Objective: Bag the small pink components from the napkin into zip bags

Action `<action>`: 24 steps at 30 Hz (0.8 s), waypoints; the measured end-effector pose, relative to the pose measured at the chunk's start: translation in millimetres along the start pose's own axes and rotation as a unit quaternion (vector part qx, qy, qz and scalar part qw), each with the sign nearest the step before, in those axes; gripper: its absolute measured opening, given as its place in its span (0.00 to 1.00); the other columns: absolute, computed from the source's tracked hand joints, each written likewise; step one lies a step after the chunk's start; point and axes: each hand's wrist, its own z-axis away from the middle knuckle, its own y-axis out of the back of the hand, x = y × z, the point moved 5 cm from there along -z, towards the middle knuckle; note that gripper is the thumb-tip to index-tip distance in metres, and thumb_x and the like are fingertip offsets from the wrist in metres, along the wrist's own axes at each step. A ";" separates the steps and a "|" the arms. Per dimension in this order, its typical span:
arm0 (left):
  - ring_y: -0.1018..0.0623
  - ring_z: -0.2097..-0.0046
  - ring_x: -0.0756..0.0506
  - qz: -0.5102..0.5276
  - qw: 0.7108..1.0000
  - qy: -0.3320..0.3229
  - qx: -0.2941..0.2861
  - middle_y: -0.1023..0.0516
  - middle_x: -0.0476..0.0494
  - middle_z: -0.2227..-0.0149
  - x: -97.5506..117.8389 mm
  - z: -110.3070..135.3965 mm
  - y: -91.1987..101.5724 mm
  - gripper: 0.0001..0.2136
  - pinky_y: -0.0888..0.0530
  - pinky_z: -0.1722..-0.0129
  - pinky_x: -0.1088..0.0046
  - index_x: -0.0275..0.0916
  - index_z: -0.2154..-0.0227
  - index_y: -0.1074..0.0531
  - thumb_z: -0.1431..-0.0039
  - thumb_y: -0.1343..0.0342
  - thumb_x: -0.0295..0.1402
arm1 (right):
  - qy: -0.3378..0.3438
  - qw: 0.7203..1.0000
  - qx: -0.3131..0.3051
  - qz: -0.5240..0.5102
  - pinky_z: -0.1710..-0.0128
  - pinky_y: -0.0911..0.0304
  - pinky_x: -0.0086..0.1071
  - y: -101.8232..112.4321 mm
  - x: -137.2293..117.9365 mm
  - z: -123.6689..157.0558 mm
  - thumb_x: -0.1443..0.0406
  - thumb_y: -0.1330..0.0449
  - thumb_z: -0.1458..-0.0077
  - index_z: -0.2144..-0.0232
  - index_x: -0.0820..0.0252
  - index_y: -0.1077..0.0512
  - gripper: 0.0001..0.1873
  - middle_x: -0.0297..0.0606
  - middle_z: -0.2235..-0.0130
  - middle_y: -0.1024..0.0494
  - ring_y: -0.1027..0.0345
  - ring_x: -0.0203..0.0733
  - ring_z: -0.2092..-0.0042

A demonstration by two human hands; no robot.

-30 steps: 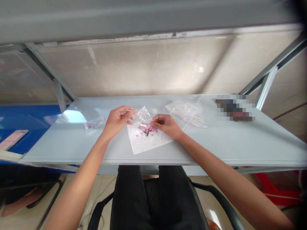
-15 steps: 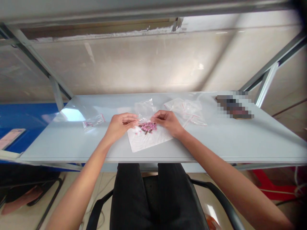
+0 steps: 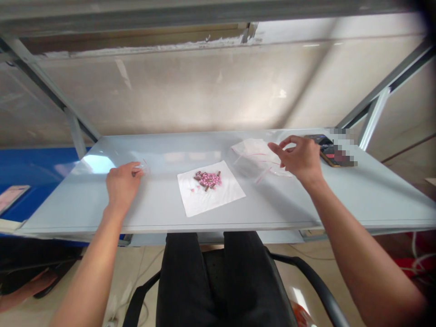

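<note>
Pink beads [image 3: 214, 179] and dark cylinders [image 3: 206, 187] lie on a white sheet [image 3: 218, 202], mid-tabletop [image 3: 160, 204]. Left hand [image 3: 121, 184]: at a clear zip bag [image 3: 145, 166], pinch indeterminable. Right hand [image 3: 301, 159]: grip loosely spread, beside piled bags [image 3: 254, 147] at right.

Small round pink beads [image 3: 215, 180], short dark-brown cylinders [image 3: 206, 188], on square white paper sheet [image 3: 204, 202]. Translucent plastic bags [image 3: 254, 151] with thin red stripes, paper's 2 o'clock.
</note>
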 end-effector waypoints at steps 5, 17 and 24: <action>0.16 0.59 0.41 0.242 0.970 -0.025 0.023 0.15 0.43 0.63 51.1 -11.8 -8.1 0.12 0.22 0.53 0.62 0.40 0.56 0.20 0.43 0.37 0.34 | 0.070 0.990 -0.052 -0.110 0.79 0.47 0.29 -36.7 -61.1 16.2 0.50 0.43 0.38 0.76 0.60 0.29 0.23 0.33 0.85 0.31 0.39 0.34 0.83; 0.18 0.64 0.46 0.348 0.920 -0.176 0.045 0.15 0.43 0.62 138.3 -34.6 -52.0 0.07 0.20 0.60 0.67 0.43 0.62 0.16 0.41 0.35 0.36 | 0.063 0.896 -0.315 -0.306 0.80 0.40 0.24 -165.7 -112.7 16.6 0.57 0.38 0.41 0.73 0.65 0.22 0.17 0.40 0.74 0.20 0.35 0.31 0.79; 0.19 0.61 0.45 0.394 0.900 -0.185 0.019 0.15 0.42 0.63 137.8 -28.3 -60.6 0.10 0.19 0.65 0.69 0.43 0.63 0.16 0.46 0.32 0.40 | 0.089 0.898 -0.298 -0.311 0.81 0.38 0.25 -164.7 -111.3 20.7 0.54 0.37 0.43 0.74 0.64 0.24 0.18 0.41 0.75 0.20 0.30 0.34 0.78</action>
